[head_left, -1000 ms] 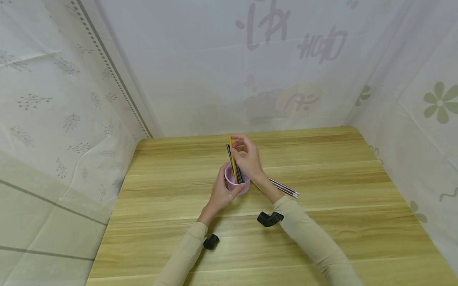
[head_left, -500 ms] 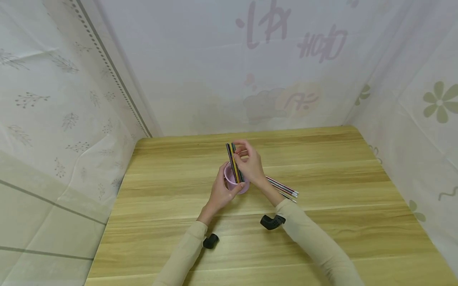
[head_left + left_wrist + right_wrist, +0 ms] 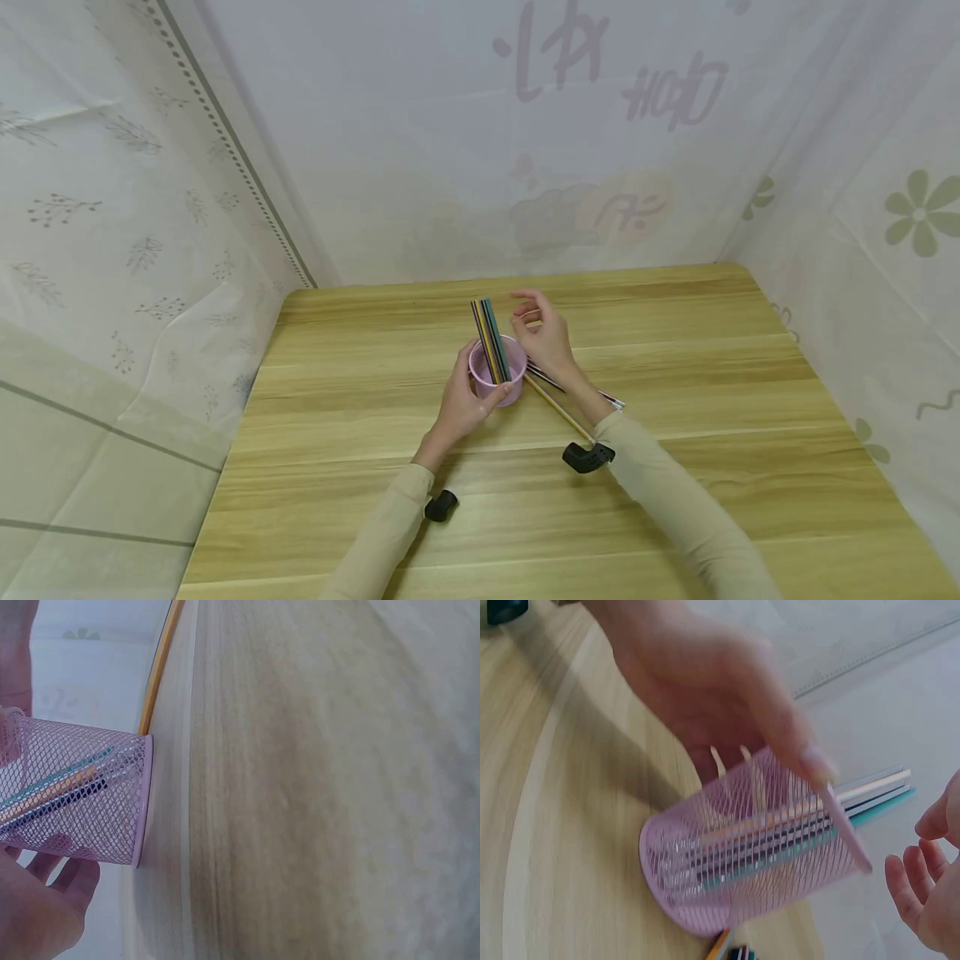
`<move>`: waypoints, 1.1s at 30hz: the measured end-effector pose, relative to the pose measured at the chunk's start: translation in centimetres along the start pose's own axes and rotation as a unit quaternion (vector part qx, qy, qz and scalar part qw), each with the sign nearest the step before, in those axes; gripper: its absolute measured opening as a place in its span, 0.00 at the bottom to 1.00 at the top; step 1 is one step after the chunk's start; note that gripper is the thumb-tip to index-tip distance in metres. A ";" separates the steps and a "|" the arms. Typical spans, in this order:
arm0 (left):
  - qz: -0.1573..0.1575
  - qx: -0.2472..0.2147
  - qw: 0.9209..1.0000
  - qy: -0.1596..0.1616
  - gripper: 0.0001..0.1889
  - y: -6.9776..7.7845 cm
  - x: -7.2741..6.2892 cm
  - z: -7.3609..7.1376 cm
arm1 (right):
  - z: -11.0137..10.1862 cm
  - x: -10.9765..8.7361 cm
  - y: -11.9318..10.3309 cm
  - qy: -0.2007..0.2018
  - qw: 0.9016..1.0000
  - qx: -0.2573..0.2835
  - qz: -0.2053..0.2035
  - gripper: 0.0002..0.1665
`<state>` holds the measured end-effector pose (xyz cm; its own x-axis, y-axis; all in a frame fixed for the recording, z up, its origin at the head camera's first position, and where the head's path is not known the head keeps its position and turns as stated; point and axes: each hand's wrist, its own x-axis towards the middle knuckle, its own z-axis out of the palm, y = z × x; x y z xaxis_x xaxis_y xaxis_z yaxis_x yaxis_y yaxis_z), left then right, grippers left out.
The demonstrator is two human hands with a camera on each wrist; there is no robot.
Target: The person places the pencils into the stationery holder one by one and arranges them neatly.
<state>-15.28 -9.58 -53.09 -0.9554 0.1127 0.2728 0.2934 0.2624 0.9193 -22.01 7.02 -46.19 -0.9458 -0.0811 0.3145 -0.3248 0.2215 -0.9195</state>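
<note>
My left hand (image 3: 467, 398) grips a pink mesh pencil cup (image 3: 516, 393), thumb over the rim and fingers around the side. Several pencils (image 3: 489, 337), yellow, dark and teal, lean together inside it, their upper ends above the rim. The left wrist view shows their lower ends through the mesh wall (image 3: 82, 836). Just right of the cup, my right hand (image 3: 546, 342) hovers with loosely bent fingers and holds nothing. In the right wrist view its fingertips (image 3: 911, 881) are apart from the pencils.
A yellow pencil (image 3: 558, 408) lies on the wooden table (image 3: 337, 467) right of the cup. Beside it are dark pencils (image 3: 544, 379), partly hidden under my right wrist. Black wrist devices (image 3: 588, 457) sit below both forearms. A printed cloth wall (image 3: 420, 167) stands behind the table.
My right hand has let go of the pencils and drawn away to the right. The pencils now lean in the cup unheld by it. My left hand keeps its grip on the cup.
</note>
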 end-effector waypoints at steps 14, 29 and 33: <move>0.002 0.011 1.000 0.000 0.46 0.0 -0.1 0.0 | -2.7 -0.2 3.2 -0.026 0.996 -0.038 0.072 0.24; -0.002 0.000 1.000 -0.002 0.47 0.2 0.0 0.0 | -5.1 -1.6 5.9 -0.085 0.986 -0.110 0.093 0.25; -0.003 0.002 1.000 -0.003 0.47 0.2 0.0 0.0 | -5.6 -2.0 6.6 -0.112 0.981 -0.134 0.082 0.25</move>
<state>-15.25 -9.52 -52.93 -0.9570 0.1166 0.2655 0.2876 0.2664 0.9199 -22.30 14.14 -51.58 -0.9702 -0.2284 0.0811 -0.1873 0.4938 -0.8492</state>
